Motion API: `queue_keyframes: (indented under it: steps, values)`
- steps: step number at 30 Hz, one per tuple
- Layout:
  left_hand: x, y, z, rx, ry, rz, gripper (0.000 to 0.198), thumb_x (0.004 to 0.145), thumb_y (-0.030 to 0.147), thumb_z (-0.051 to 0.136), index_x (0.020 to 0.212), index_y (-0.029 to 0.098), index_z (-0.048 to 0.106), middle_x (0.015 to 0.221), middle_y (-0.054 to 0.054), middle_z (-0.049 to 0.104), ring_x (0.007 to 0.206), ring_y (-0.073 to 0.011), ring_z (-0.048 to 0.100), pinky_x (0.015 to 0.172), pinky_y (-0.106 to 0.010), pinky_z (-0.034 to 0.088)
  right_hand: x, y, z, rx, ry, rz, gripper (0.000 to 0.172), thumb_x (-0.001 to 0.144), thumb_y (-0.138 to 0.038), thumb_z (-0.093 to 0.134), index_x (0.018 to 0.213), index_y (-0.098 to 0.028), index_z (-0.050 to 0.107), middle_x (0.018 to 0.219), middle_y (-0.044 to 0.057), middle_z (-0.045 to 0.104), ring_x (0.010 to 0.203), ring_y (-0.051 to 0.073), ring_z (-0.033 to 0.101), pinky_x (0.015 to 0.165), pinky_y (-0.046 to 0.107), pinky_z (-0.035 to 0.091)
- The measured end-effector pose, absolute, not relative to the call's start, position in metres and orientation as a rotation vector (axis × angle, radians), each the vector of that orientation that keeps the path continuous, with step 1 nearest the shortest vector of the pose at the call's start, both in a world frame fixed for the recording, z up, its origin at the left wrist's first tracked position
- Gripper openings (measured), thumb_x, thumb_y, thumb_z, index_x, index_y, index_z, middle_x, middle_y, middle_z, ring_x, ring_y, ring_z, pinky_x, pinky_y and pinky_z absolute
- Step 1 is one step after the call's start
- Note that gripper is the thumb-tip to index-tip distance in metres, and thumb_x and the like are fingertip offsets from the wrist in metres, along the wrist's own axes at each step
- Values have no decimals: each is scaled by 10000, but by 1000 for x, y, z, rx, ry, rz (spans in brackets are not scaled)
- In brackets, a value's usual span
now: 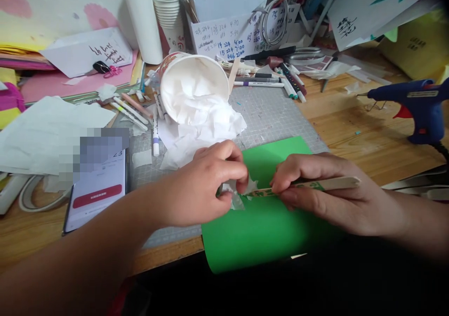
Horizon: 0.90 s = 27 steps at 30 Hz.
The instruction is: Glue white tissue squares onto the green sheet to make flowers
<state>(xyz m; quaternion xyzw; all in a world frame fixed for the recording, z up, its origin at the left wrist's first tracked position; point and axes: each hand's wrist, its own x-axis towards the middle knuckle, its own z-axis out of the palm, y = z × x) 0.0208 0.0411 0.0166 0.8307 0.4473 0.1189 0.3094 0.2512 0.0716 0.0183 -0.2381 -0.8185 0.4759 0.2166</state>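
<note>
My right hand (pixel 322 189) is closed around a flat wooden stick (pixel 338 184) marked with green, its tip pointing left over a green sheet (pixel 245 238). Thin whitish scraps of tissue (pixel 236 200) lie at that tip. My left hand (pixel 213 185) curls over these scraps, fingertips on or just beside them; whether it pinches one is partly hidden by the fingers. The green sheet bends down over the table's front edge. Just beyond the left hand, a tipped paper bucket (pixel 194 63) spills torn white tissue (pixel 210 124) onto the grey cutting mat (pixel 291 114).
A phone (pixel 100 180) lies at left by a roll of tape (pixel 42 196). On the right rests a blue glue gun (pixel 417 103). Pens (pixel 259 84), stacked paper cups (pixel 170 23) and a box with handwriting (pixel 224 35) line the back.
</note>
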Motion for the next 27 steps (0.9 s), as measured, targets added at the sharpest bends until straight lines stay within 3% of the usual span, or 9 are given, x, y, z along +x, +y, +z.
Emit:
queue_keyframes:
  steps: [4,9,12,18,23,27]
  values:
    - [18,43,18,2216,1137,302,235,686,31,520,759,210,653,1009,-8,466,917,-143,506,853,-313,399,249,73,15,-733,-2207,1222,95,858,-165,530,778,-166,582,650,10,618,574,102,565,488,195,447]
    - [17,43,22,2200,1087,341,95,745,169,599,668,175,653,973,-16,483,816,-119,521,795,-293,413,248,78,13,-824,-2056,1378,100,847,-183,541,752,-170,569,583,-13,593,524,91,529,482,192,422]
    - [18,44,20,2185,1118,364,194,787,273,632,626,165,621,930,-13,495,807,-125,516,800,-305,398,246,79,9,-866,-1961,1527,98,835,-183,542,740,-166,563,559,-17,577,514,95,523,485,201,409]
    - [23,42,19,2197,1217,285,193,710,181,692,608,152,532,898,-5,496,873,-152,503,891,-359,349,247,93,8,-796,-1634,1792,66,799,-203,543,752,-164,569,514,-32,522,458,90,445,466,220,332]
    - [19,33,22,2344,1261,207,171,714,110,650,772,174,502,893,5,515,906,-157,496,985,-415,282,249,125,26,-660,-1992,1235,285,891,-271,473,632,-178,549,711,32,558,748,169,556,698,295,410]
    - [16,25,17,2484,1250,219,147,780,107,567,866,189,481,966,-8,542,932,-155,514,1064,-487,172,226,139,24,-821,-2391,760,202,911,-254,442,825,-170,605,807,49,600,759,164,554,719,285,410]
